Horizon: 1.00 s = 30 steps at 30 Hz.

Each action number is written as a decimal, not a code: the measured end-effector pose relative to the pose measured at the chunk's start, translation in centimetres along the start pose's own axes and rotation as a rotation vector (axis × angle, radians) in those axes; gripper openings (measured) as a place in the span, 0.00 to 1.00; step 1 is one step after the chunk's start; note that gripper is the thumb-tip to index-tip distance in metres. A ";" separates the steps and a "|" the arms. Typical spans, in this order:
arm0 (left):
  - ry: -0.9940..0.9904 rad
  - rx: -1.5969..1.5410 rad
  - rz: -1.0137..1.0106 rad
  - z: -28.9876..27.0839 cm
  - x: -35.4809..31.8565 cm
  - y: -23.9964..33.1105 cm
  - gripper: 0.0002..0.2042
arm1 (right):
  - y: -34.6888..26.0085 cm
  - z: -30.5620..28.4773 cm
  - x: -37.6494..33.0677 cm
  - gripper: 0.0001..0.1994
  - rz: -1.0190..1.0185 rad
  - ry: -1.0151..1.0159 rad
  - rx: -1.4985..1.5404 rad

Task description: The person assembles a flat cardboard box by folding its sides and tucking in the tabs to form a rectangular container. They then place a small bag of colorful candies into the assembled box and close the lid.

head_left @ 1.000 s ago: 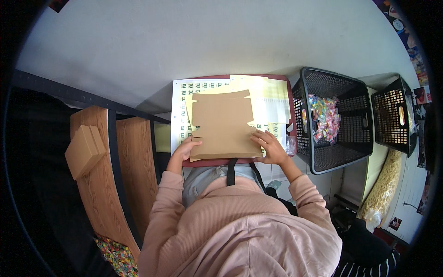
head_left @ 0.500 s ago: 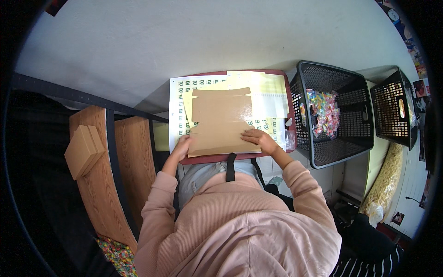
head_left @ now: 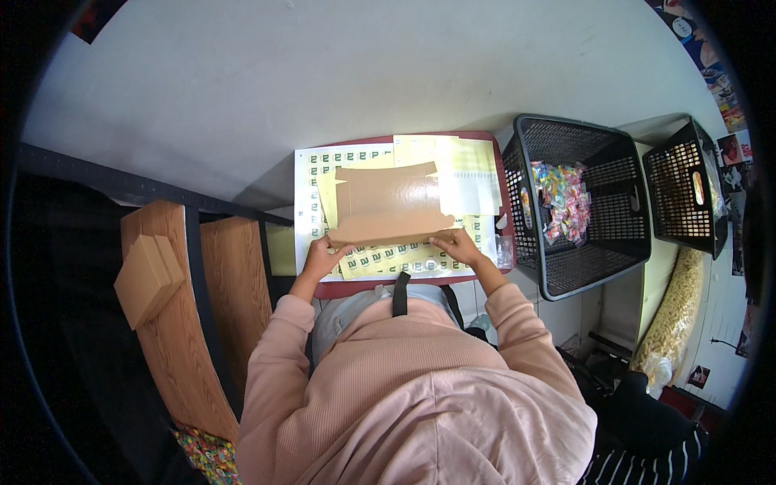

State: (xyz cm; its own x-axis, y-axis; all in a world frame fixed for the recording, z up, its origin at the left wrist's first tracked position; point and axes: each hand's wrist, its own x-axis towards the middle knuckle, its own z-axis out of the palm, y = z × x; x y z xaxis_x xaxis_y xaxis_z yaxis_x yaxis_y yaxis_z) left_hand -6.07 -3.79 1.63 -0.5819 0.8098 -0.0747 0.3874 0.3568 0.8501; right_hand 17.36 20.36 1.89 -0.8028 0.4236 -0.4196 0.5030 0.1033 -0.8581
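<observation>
While our left hand [head_left: 322, 257] pinches the near left corner of the flat brown cardboard blank [head_left: 392, 204] and our right hand [head_left: 454, 242] presses fingers down on its near right edge, both hands grasp that one piece. Under the blank lie sheets of green-and-white stickers [head_left: 380, 260] on a red tabletop [head_left: 356, 288]. Right of the blank stands a black mesh basket [head_left: 598, 263] holding bright wrapped sweets [head_left: 563, 200], with a second black basket [head_left: 685, 187] farther right.

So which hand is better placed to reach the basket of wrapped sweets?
The right hand, probably. It holds the cardboard sheet's near right edge, beside the black basket with the sweets. The left hand is at the opposite corner, farther away.
</observation>
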 end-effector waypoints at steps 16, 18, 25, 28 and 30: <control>0.144 0.120 -0.315 3.1 2.8 -2.1 0.20 | -0.9 1.6 3.4 0.29 0.270 0.373 -0.336; 0.161 0.210 -0.324 3.2 3.0 -1.6 0.21 | -1.4 2.2 3.4 0.31 0.279 0.440 -0.388; 0.202 0.546 -0.358 3.3 3.3 2.1 0.32 | -2.8 3.5 3.2 0.36 -0.141 0.583 -0.631; 0.057 0.602 -0.256 3.1 4.2 4.1 0.30 | -1.6 4.3 4.5 0.34 -0.332 0.440 -0.893; 0.004 0.605 0.025 4.2 4.7 2.3 0.28 | -1.0 5.5 5.7 0.30 -0.343 0.277 -0.962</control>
State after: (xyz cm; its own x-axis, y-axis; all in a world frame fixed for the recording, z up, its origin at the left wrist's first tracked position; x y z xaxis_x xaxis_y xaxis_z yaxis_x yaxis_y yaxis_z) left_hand -4.89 2.78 1.06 -0.5694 0.8202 -0.0553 0.7386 0.5399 0.4037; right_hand 10.51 17.74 -1.29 -0.9099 0.4147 -0.0128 0.4023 0.8743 -0.2715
